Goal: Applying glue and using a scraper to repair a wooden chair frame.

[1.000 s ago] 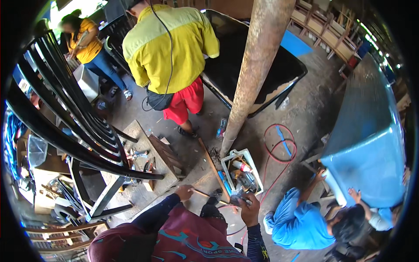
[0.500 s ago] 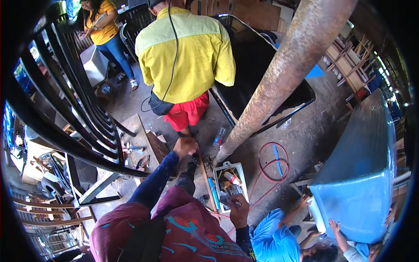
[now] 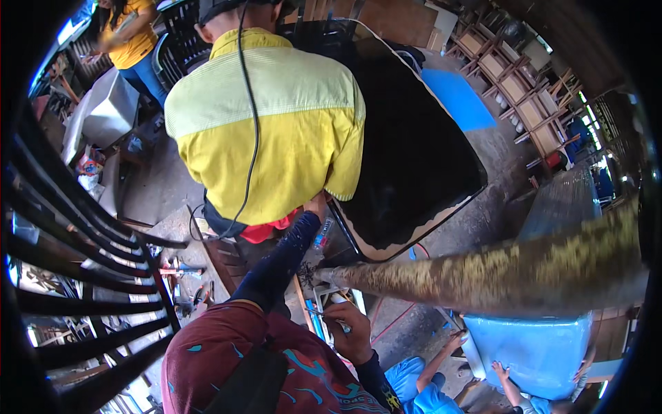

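My left arm stretches forward in a dark, speckled sleeve. My left hand [image 3: 316, 205] is at the side of a person in a yellow shirt [image 3: 276, 131], by the near corner of a black-topped panel [image 3: 407, 138]. Its fingers are hidden there. Closer to my body, my right hand [image 3: 348, 331] is closed, with a thin greyish piece sticking out by the fingertips, too small to name. Beneath it, partly covered, stands a pale plastic crate [image 3: 358, 301] with items inside.
A rusty pole [image 3: 483, 276] crosses the right side. Black curved slats [image 3: 89, 272] rise on the left. At lower right, people handle a plastic-wrapped blue piece [image 3: 531, 352]. Stacked wooden frames [image 3: 514, 86] and a blue sheet [image 3: 458, 100] lie beyond.
I have come closer to the person in yellow. My left hand has moved forward and up to that person's side; my right hand has shifted left, still closed. The view has turned.
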`<state>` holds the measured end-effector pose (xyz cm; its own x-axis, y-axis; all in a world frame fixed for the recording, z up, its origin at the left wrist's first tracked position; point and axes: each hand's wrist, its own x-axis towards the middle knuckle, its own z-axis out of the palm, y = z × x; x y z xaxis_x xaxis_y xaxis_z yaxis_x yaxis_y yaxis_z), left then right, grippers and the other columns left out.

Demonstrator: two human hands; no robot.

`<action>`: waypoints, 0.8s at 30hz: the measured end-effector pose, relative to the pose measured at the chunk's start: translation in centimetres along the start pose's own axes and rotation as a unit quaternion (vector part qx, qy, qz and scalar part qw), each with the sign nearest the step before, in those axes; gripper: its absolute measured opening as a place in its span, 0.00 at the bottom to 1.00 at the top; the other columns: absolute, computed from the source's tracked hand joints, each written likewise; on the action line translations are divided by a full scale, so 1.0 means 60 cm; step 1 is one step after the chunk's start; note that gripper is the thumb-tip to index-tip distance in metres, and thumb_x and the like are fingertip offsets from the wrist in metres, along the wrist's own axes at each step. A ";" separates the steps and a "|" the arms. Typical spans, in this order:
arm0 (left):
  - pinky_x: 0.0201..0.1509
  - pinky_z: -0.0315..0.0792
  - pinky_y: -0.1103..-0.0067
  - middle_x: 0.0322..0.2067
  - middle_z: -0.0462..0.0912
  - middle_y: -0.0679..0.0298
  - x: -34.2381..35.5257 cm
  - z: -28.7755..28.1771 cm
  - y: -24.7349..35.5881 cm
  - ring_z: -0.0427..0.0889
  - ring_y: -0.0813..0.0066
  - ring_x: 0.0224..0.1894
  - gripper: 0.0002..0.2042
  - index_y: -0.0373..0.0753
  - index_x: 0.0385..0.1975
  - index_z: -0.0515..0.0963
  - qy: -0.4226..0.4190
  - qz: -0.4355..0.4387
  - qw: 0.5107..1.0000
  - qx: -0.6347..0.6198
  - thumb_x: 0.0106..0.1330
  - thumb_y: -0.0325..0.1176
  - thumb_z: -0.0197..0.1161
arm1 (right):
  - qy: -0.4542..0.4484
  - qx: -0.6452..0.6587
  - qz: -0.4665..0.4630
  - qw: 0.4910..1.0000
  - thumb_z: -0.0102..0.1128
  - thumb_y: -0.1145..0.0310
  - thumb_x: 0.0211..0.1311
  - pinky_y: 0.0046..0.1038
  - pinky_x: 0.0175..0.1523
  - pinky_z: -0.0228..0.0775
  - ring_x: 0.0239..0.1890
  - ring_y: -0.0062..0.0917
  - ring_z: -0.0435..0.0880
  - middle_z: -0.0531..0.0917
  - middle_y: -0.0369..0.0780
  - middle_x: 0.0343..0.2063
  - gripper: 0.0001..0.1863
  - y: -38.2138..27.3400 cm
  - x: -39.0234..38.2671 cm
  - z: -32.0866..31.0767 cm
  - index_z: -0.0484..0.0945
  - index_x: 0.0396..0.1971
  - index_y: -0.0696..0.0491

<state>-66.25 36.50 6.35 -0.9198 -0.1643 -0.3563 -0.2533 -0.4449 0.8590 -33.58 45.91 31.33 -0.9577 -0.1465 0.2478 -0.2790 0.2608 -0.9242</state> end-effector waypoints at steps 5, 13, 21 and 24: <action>0.48 0.79 0.67 0.47 0.81 0.54 0.025 0.022 -0.008 0.83 0.65 0.45 0.14 0.38 0.56 0.72 0.001 0.091 0.994 -0.057 0.73 0.34 0.54 | -0.014 -0.062 0.023 0.998 0.65 0.85 0.53 0.32 0.40 0.78 0.35 0.36 0.86 0.84 0.44 0.34 0.10 0.015 0.080 0.007 0.79 0.34 0.57; 0.54 0.78 0.64 0.51 0.77 0.50 0.055 0.083 -0.004 0.82 0.59 0.49 0.20 0.37 0.62 0.65 -0.046 0.118 0.973 -0.192 0.75 0.37 0.54 | -0.030 -0.047 0.145 0.988 0.68 0.82 0.53 0.30 0.44 0.77 0.40 0.35 0.85 0.84 0.44 0.35 0.11 0.077 0.146 -0.001 0.81 0.37 0.57; 0.60 0.76 0.61 0.56 0.74 0.46 0.133 0.140 0.035 0.81 0.53 0.52 0.26 0.36 0.68 0.59 -0.076 0.146 0.952 -0.258 0.77 0.41 0.54 | -0.024 -0.019 0.229 0.973 0.65 0.79 0.57 0.34 0.51 0.77 0.47 0.37 0.84 0.84 0.44 0.41 0.12 0.107 0.140 -0.006 0.81 0.42 0.56; 0.58 0.78 0.65 0.55 0.75 0.47 0.148 0.151 0.050 0.82 0.56 0.50 0.24 0.35 0.68 0.58 -0.011 0.091 0.971 -0.219 0.77 0.35 0.53 | 0.002 -0.024 0.218 0.976 0.65 0.79 0.56 0.35 0.52 0.76 0.47 0.39 0.84 0.84 0.45 0.42 0.13 0.118 0.135 0.001 0.80 0.43 0.56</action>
<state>-77.93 41.68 9.12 -0.9447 -0.2589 -0.2011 0.0614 -0.7423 0.6672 -43.31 46.53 26.80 -0.9864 -0.0080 -0.1644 0.1519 0.3415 -0.9275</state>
